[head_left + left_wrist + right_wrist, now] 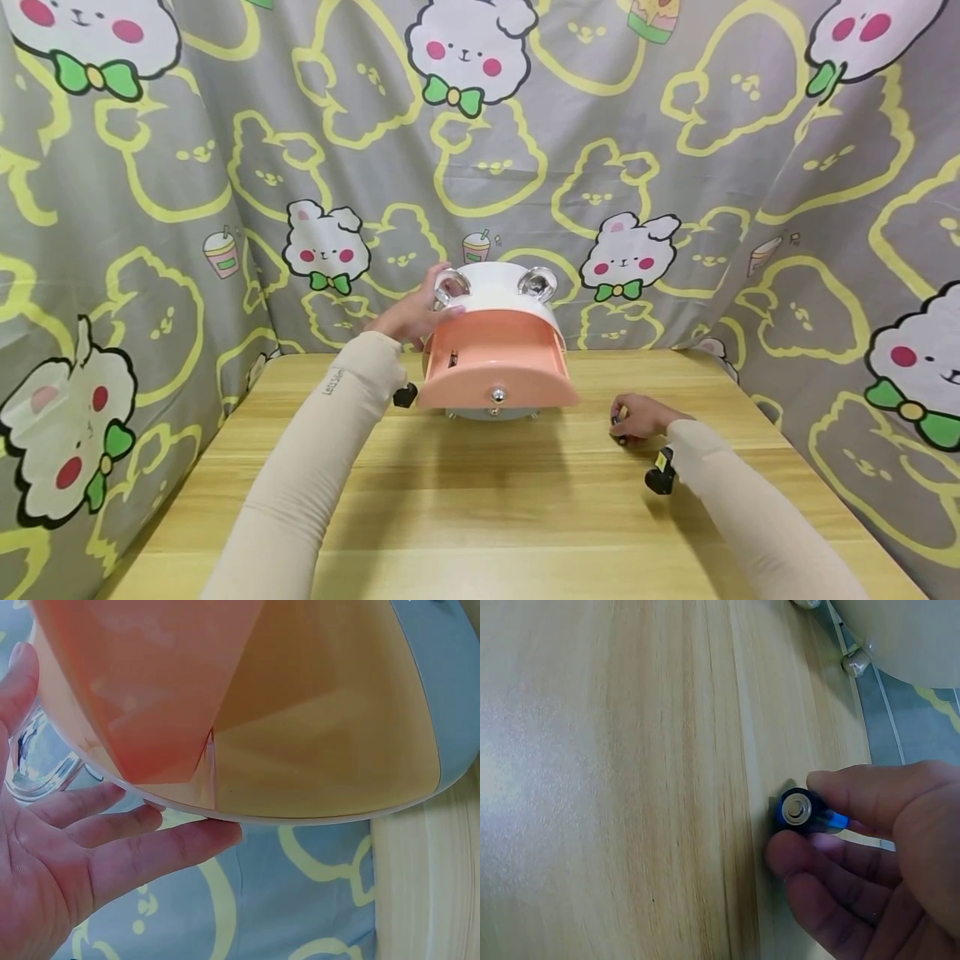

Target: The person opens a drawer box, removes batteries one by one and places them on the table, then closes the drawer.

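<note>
Right hand (641,417) is pinching a battery (796,809) right of the box (495,287), left hand (411,315) is resting spread fingers on its left side, and another battery (453,359)'s chilling in the drawer (457,389).

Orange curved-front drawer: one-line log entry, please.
left hand: holding white rounded box; right hand: pinching blue-black cylindrical battery; orange drawer: open

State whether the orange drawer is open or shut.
Open: in the head view the orange drawer juts out past the white top, baring its inside and a small dark object lying there.
</note>
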A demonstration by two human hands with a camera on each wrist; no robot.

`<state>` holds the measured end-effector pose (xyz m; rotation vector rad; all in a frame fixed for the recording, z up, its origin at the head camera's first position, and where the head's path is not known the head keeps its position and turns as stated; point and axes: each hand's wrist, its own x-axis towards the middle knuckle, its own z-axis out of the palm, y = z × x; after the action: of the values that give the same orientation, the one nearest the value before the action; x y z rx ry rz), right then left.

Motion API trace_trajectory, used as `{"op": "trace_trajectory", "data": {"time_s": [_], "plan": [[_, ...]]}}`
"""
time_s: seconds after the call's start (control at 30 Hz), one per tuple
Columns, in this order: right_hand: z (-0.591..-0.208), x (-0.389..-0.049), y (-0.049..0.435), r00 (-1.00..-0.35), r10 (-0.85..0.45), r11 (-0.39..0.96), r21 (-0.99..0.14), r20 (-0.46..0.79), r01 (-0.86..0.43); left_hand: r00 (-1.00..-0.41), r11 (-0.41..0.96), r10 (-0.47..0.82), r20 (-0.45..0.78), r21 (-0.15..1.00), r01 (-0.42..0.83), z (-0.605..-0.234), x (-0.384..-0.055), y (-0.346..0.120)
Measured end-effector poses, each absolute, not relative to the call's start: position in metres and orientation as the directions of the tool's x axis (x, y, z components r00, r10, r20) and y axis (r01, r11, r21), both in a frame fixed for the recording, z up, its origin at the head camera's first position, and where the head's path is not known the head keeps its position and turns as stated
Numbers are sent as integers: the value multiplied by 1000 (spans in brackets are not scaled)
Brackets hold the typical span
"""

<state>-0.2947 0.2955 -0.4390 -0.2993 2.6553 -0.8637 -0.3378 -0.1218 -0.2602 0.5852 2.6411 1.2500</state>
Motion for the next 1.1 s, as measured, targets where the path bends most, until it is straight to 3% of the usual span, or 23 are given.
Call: {"op": "trace_trajectory", "data": {"time_s": [0.43,1.1], "plan": [[-437,-289,294,-919,-314,762,-641,-238,-94,-925,565,380,9,790,239,-262,-340,-117],[-434,-288,289,-907,-357,798,-578,-222,-172,-920,524,391,-6,823,217,-263,-337,-120]]}}
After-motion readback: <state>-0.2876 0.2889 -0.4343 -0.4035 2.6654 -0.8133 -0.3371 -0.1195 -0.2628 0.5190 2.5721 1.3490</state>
